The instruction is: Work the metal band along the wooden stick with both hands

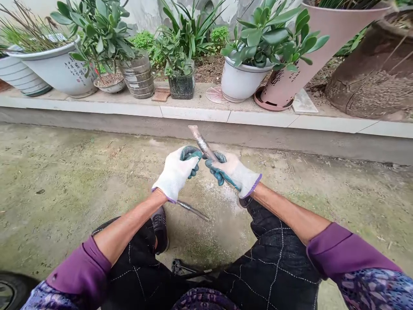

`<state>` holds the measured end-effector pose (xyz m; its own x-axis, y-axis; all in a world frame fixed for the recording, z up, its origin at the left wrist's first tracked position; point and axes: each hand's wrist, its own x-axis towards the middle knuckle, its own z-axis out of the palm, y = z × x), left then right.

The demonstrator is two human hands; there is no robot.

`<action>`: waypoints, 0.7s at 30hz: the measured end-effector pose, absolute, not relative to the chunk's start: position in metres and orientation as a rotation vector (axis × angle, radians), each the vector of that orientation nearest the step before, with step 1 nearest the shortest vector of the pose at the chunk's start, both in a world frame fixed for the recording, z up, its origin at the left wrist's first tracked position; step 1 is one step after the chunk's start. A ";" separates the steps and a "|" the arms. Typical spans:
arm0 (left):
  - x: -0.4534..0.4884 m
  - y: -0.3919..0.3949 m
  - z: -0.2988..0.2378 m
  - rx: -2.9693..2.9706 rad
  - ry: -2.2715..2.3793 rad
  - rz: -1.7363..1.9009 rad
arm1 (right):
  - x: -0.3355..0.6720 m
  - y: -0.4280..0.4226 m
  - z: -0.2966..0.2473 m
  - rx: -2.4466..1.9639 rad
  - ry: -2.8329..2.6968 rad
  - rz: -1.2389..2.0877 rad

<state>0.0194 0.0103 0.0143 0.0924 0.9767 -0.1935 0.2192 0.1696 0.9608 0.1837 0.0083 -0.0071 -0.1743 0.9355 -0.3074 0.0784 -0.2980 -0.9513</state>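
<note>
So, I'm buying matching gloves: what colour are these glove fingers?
The fingers are blue-green, best seen in the head view.

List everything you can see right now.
white plant pots: three, white, ledge
grey pot: one, grey, ledge
black pot: one, black, ledge
pink pot: one, pink, tilted, ledge
brown pot: one, brown, far right
concrete ledge: one, pale grey, across the view
ribbed metal bar: one, silver, in the right hand
thin metal rod: one, grey, under the left hand
left hand: one, white glove, green fingers
right hand: one, white glove, green fingers
</note>
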 end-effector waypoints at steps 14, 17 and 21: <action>0.037 0.028 -0.001 1.050 1.182 0.943 | 0.179 -0.007 -0.012 -1.617 -1.921 0.878; 0.025 0.033 0.009 1.067 1.207 0.860 | 0.189 -0.003 -0.004 -1.477 -1.844 0.982; 0.002 0.030 0.028 1.045 1.012 0.578 | 0.205 0.016 -0.007 -1.303 -1.412 1.236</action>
<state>0.0020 0.0304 0.0281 0.4489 0.7983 -0.4014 0.0604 0.4211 0.9050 0.2052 0.0162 -0.0072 -0.1164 0.9922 -0.0437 0.1747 -0.0228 -0.9844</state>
